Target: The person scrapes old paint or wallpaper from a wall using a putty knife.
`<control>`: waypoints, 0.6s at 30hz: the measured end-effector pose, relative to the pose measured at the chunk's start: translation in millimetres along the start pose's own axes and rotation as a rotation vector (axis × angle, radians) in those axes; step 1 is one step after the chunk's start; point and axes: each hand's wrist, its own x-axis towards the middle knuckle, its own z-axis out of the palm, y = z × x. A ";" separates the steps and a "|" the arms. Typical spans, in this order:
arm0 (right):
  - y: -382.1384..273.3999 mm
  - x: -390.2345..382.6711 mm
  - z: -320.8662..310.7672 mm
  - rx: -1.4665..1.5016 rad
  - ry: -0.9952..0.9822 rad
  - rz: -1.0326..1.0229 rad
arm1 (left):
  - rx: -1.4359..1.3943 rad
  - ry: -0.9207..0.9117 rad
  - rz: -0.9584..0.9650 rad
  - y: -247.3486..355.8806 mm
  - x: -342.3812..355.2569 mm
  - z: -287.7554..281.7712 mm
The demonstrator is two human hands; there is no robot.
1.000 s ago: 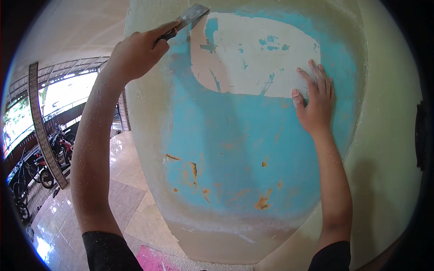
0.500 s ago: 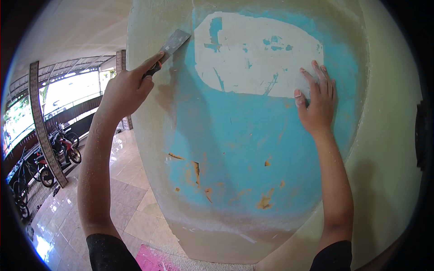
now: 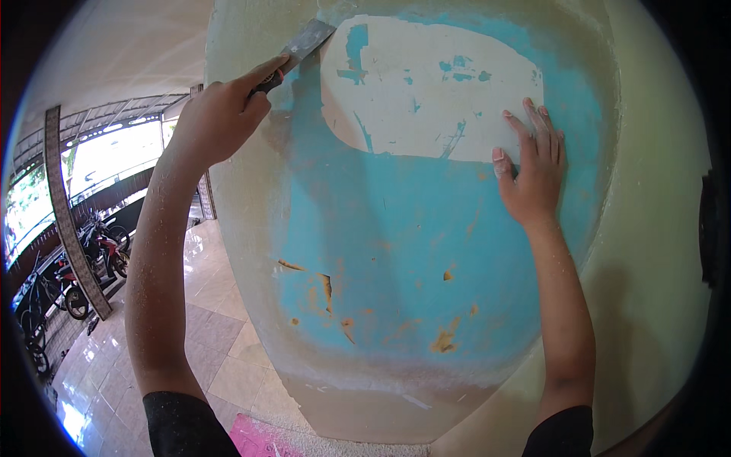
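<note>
My left hand is wrapped round the dark handle of a putty knife, its forefinger laid along the grey blade. The blade's tip points up and right, at the upper left edge of a white filler patch. Around that patch spreads blue paint on a large curved panel, with brown chips and cracks low down. My right hand lies flat with fingers spread against the panel, its fingertips over the patch's lower right edge. White dust coats its thumb and fingertips.
A greenish-beige curved surface continues to the right. To the left are a shiny tiled floor, a post and parked motorbikes. Something pink lies at the panel's foot.
My left hand and the putty knife have moved up and to the right, bringing the blade to the patch's upper left edge. My right hand stays in place on the panel.
</note>
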 end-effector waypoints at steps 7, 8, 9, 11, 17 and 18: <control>1.0 -0.3 0.8 0.000 0.012 -0.008 | 0.065 0.059 0.071 11.9 23.9 -5.8; 1.5 -0.9 1.6 0.004 0.011 -0.007 | 0.091 0.080 0.086 14.0 27.8 -6.0; 2.0 -1.1 1.9 0.008 0.011 -0.006 | 0.090 0.080 0.087 15.1 30.8 -6.1; 2.8 -0.7 0.7 0.015 0.008 -0.005 | 0.084 0.113 0.104 18.2 34.8 -6.3; 0.1 -0.2 0.0 0.025 -0.005 0.008 | -0.033 0.088 0.062 12.8 7.7 2.9; -1.3 0.6 0.0 0.040 0.002 0.008 | -0.046 0.073 0.039 10.4 -0.9 4.4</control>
